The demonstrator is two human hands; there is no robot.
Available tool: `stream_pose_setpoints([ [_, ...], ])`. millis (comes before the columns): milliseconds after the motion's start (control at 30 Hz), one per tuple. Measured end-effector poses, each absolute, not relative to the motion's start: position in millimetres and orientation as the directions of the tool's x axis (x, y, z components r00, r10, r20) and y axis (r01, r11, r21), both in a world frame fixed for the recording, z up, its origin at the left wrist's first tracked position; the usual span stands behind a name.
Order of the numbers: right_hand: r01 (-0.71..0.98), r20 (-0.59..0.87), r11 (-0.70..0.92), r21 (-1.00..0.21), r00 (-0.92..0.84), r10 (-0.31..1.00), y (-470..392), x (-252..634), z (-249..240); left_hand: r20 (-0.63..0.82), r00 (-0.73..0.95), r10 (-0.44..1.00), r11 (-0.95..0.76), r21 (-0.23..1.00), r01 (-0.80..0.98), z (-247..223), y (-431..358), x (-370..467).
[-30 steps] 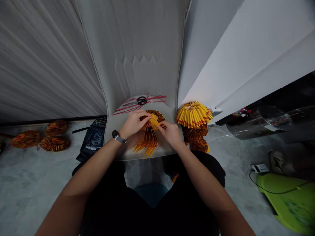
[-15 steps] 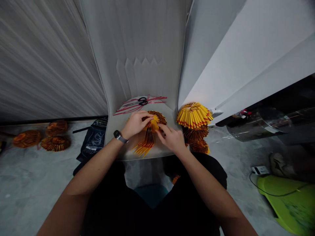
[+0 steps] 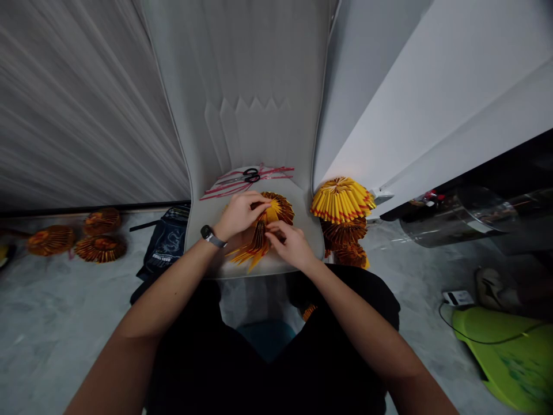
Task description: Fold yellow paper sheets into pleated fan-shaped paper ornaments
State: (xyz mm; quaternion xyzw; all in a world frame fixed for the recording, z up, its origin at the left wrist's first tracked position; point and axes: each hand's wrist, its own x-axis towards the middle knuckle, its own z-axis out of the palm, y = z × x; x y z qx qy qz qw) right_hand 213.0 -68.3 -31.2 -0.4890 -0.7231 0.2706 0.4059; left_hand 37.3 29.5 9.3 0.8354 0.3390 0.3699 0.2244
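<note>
A pleated yellow and gold paper fan point(image 3: 280, 206) lies on the seat of a grey chair point(image 3: 298, 253), partly covered by my hands. My left hand point(image 3: 242, 214), with a watch on its wrist, pinches the paper near the centre of the folds. My right hand point(image 3: 290, 245) has its thumb and index finger closed on the edge of the pleats, lower and to the right. Loose folded strips spread toward the front edge of the seat. Behind the fan, black-handled scissors point(image 3: 250, 175) rest among pink-red strings point(image 3: 276, 170).
On the right, several pleated paper pieces are stacked, a yellow one point(image 3: 342, 200) on top. More pleated rounds point(image 3: 101, 248) sit on the floor at left, near a dark printed bag point(image 3: 164, 242). A green plastic object point(image 3: 501, 351) and a clear bin point(image 3: 449, 222) stand at right.
My right hand has moved down and slightly left along the pleats. The lower strips have shifted left and spread. My left hand stays near the fan's centre.
</note>
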Motion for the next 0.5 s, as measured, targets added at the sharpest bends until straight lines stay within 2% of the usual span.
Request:
stream_pose_setpoints([
  [67,0.509,0.353,0.390,-0.767,-0.172,0.920,-68,213,-32,0.464,0.496,0.734,-0.667,0.629,0.399,8,30,37],
  [167,0.625,0.446,0.468,-0.624,-0.207,0.871,-68,216,-33,0.455,0.497,0.739,-0.661,0.636,0.399,7,31,35],
  [300,0.646,0.506,0.663,-0.378,-0.456,0.733,-65,227,-32,0.453,0.493,0.743,-0.654,0.649,0.390,8,34,34],
  [400,0.630,0.420,0.743,-0.224,-0.626,0.657,-63,236,-26,0.452,0.500,0.739,-0.655,0.654,0.378,9,37,33],
  [500,0.655,0.228,0.749,-0.103,-0.717,0.658,-61,240,-14,0.447,0.516,0.731,-0.661,0.650,0.374,10,38,33],
])
